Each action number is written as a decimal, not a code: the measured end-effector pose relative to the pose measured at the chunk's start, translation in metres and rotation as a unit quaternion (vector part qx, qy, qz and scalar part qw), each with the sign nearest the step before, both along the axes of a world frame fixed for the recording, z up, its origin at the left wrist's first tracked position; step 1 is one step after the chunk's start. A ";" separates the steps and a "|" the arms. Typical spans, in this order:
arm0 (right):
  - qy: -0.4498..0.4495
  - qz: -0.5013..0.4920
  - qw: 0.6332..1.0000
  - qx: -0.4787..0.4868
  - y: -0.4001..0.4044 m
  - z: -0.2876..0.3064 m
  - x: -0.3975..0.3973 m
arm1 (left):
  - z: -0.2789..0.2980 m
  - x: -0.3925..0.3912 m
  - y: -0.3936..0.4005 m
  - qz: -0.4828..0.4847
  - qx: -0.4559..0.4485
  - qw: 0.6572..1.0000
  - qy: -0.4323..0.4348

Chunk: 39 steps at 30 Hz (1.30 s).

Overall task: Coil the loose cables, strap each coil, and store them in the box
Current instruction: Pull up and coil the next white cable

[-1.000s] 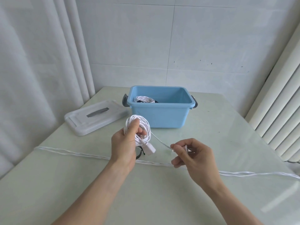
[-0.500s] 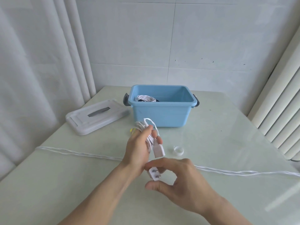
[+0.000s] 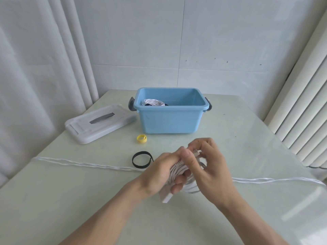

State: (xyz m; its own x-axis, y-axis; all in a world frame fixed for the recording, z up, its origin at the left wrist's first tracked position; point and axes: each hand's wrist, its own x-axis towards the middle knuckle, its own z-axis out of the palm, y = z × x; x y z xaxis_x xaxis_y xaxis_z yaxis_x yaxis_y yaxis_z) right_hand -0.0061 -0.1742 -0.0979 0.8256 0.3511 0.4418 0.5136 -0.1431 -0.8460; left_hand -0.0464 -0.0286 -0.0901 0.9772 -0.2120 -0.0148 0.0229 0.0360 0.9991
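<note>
My left hand (image 3: pixel 160 172) grips a white coiled cable (image 3: pixel 176 171) just above the table, its white plug (image 3: pixel 166 198) sticking out below. My right hand (image 3: pixel 210 167) closes over the same coil from the right, fingers curled on its top end. A long loose white cable (image 3: pixel 79 163) lies straight across the table behind my hands. A black strap loop (image 3: pixel 141 159) and a rolled yellow strap (image 3: pixel 142 138) lie to the left. The blue box (image 3: pixel 169 119) stands behind, holding a strapped white coil (image 3: pixel 153 102).
The box's white lid (image 3: pixel 99 123) lies flat at the back left. Curtains hang on the left, a white radiator stands on the right, and a tiled wall closes the back of the table (image 3: pixel 247 138).
Both hands came lower and nearer together; my right hand left the plug end and closed on the coil. The black and yellow straps, hidden before, are uncovered.
</note>
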 end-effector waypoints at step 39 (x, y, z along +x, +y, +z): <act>0.335 -0.034 0.913 0.228 0.014 0.009 0.001 | -0.015 0.008 0.001 0.123 0.224 0.951 -0.175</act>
